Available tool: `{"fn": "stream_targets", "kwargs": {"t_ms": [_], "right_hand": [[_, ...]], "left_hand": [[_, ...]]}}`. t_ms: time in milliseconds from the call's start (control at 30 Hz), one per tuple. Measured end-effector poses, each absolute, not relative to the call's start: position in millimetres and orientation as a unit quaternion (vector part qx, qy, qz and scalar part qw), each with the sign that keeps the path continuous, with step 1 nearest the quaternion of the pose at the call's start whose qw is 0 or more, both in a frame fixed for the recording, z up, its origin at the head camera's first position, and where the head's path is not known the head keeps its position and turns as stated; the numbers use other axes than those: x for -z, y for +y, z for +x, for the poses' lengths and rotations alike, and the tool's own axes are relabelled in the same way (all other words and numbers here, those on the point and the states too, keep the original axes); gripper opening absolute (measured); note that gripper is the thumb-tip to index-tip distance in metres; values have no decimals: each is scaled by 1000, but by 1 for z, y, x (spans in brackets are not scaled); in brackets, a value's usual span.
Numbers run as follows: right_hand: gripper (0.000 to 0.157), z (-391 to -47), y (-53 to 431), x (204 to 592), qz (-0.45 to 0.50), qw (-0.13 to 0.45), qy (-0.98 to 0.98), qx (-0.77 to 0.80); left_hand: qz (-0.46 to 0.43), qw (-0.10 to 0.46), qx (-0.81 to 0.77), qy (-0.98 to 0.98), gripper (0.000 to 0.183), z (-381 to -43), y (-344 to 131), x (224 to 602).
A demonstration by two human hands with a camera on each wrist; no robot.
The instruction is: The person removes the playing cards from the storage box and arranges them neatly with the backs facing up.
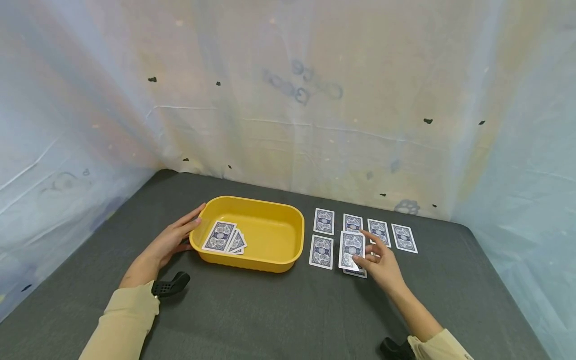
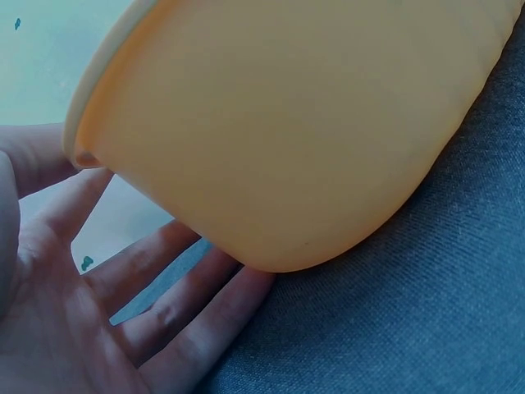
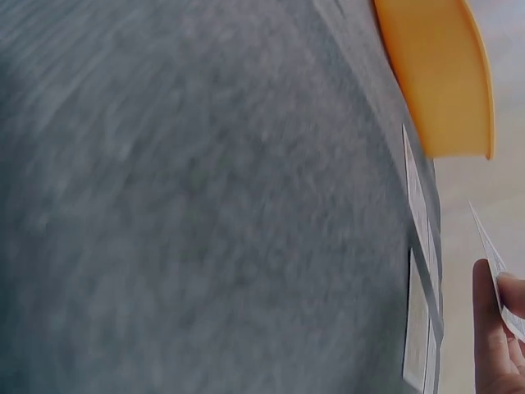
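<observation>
A dark grey cloth surface (image 1: 270, 320) spreads between pale, creased curtain sheets (image 1: 288, 135), which rise along its far edge and down both sides. Its far right corner is rounded. Small dark specks (image 1: 428, 121) dot the sheets, and a faint paw-shaped mark (image 1: 407, 207) shows just above the far edge, near that corner. The light is soft, with bluish tints on the side sheets.

A yellow tray (image 1: 265, 240) sits on the surface left of the middle, its far rim near the far edge. At least 3 tray cards (image 1: 219, 236) lie overlapping, backs up, at its left end. The left hand (image 1: 168, 242) grasps that end, thumb at the rim and fingers against the outer wall.

Right of the tray, 4 row cards (image 1: 324, 221) lie backs up along the far edge, towards the far right corner. Nearer the front edge are 2 lower cards (image 1: 321, 252), the right one mostly covered from above by a raised card (image 1: 351, 245). The right hand (image 1: 380, 262) pinches this raised card between thumb and fingers, clear of the surface. Both arms wear pale yellow sleeves (image 1: 130, 315).
</observation>
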State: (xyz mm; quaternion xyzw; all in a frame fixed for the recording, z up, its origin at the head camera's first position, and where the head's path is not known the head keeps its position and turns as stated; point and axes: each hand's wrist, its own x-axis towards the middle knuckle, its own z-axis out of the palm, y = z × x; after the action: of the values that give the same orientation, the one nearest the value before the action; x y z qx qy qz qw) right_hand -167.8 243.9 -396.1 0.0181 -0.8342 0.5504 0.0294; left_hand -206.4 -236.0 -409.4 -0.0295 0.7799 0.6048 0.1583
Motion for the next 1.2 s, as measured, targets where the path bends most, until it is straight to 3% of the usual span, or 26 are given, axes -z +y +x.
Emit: {"fn": "stream_targets", "kwargs": {"t_ms": [1200], "right_hand": [[71,-151,306,397,-49,32,-902,-427]], "left_hand": [[-33,162,-601,782,66,-207,-236,408]]}}
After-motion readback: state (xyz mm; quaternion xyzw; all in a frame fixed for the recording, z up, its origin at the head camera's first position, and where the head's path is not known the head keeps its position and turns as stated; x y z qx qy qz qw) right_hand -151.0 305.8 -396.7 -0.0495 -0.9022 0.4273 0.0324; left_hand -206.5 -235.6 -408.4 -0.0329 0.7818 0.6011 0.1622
